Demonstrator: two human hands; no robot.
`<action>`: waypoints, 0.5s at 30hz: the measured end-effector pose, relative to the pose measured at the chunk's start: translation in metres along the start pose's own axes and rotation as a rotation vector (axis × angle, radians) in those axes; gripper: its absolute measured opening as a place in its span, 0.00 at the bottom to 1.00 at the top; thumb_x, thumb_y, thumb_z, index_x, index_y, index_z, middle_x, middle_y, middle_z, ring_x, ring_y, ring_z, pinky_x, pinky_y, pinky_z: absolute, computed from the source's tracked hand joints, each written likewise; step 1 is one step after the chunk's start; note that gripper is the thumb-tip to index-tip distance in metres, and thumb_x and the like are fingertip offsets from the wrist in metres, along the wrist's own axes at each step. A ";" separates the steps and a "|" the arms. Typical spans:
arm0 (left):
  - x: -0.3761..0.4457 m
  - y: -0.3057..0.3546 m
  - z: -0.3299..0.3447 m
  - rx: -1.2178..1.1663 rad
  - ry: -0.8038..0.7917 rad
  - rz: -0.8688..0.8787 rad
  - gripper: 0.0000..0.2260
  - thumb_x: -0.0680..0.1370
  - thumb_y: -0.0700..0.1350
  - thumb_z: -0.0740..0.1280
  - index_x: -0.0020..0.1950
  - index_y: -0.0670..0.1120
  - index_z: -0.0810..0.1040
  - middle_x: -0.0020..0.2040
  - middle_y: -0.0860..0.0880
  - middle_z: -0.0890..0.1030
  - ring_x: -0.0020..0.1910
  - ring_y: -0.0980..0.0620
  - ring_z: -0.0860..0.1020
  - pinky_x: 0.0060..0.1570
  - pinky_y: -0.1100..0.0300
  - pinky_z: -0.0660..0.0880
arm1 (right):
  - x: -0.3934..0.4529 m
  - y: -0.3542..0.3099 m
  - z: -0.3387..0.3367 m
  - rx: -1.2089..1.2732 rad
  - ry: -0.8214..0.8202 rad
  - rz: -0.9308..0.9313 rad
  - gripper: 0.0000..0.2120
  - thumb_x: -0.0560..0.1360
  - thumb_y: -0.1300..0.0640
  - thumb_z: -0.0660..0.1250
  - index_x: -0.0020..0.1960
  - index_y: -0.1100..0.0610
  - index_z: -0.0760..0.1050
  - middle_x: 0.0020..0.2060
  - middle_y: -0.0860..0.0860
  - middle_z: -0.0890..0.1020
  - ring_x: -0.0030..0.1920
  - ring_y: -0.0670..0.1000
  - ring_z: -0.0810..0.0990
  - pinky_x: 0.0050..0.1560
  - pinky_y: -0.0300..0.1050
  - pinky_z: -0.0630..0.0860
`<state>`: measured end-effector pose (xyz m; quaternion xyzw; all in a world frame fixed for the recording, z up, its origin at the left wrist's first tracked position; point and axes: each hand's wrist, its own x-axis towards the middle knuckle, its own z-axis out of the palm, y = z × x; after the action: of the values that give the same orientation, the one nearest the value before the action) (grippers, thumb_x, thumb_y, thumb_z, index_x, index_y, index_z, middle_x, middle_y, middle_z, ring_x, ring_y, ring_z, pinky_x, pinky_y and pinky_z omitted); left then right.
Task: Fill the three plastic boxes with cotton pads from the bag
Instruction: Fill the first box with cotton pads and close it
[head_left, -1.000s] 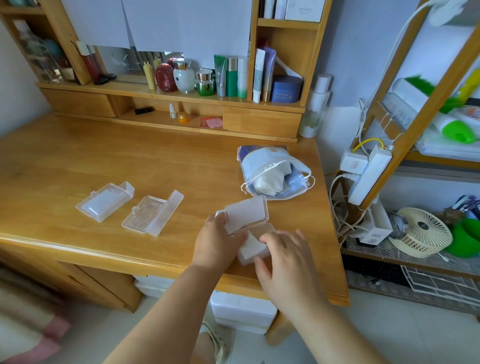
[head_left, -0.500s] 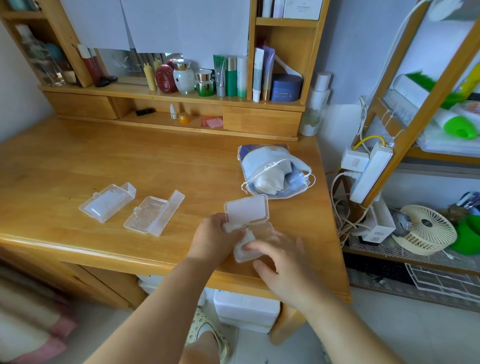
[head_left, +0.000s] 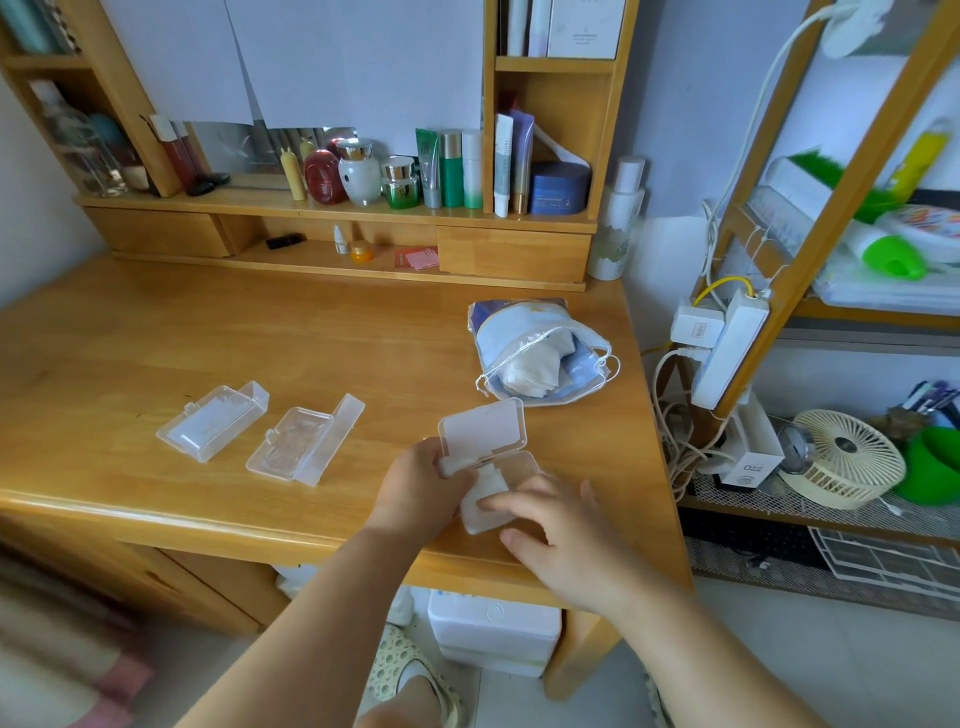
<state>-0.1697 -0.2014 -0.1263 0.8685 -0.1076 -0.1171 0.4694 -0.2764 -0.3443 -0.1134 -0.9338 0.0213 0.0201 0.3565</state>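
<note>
— The right hand (head_left: 563, 530) has slid lower and flatter over the box (head_left: 488, 470) than a second ago, and the pads (head_left: 483, 501) sit deeper in the tray now. The box itself has hardly shifted.

— What's the left hand (head_left: 421, 486) doing?

— Its grip is clamped on the box's left end, close to the hinge, thumb on top. The lid stands open just beyond that grip. The right hand isn't clenched on anything; the fingers lie fairly straight and press the stack down.

— So how should she finish it?

— I'd say push evenly, fingertips flat, so the pads settle level below the rim. One corner looks proud on the side nearest her, and that could catch the lid. Keep the left grip firm so the tray doesn't skate on the desk (head_left: 156, 353).

— And the rest?

— The bag (head_left: 540, 358) lies beyond the right hand, mouth open, more pads showing inside. The two other boxes (head_left: 262, 434) lie open well to the left of the left grip, apparently with no pads in them yet.
</note>
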 end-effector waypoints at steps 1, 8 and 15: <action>0.000 0.000 0.000 0.002 -0.001 0.005 0.06 0.72 0.40 0.68 0.46 0.49 0.78 0.31 0.56 0.78 0.26 0.59 0.74 0.28 0.64 0.69 | -0.002 0.002 0.000 0.030 0.052 0.001 0.12 0.79 0.52 0.61 0.61 0.42 0.74 0.55 0.36 0.70 0.70 0.44 0.60 0.74 0.58 0.39; -0.004 0.004 0.004 0.011 0.067 -0.023 0.07 0.70 0.41 0.71 0.44 0.53 0.78 0.34 0.57 0.80 0.32 0.59 0.77 0.28 0.66 0.69 | -0.001 0.002 0.007 0.040 0.117 -0.023 0.12 0.79 0.56 0.60 0.56 0.47 0.80 0.51 0.39 0.76 0.66 0.42 0.63 0.73 0.54 0.43; -0.008 0.004 0.006 0.051 0.128 0.052 0.14 0.69 0.40 0.71 0.33 0.59 0.73 0.30 0.59 0.78 0.31 0.64 0.75 0.27 0.72 0.68 | 0.002 0.000 0.000 0.098 0.132 0.054 0.08 0.78 0.54 0.62 0.47 0.47 0.80 0.47 0.39 0.78 0.68 0.45 0.65 0.74 0.54 0.45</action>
<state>-0.1796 -0.2057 -0.1246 0.8829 -0.1027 -0.0465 0.4559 -0.2743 -0.3444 -0.1136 -0.9136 0.0710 -0.0332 0.3990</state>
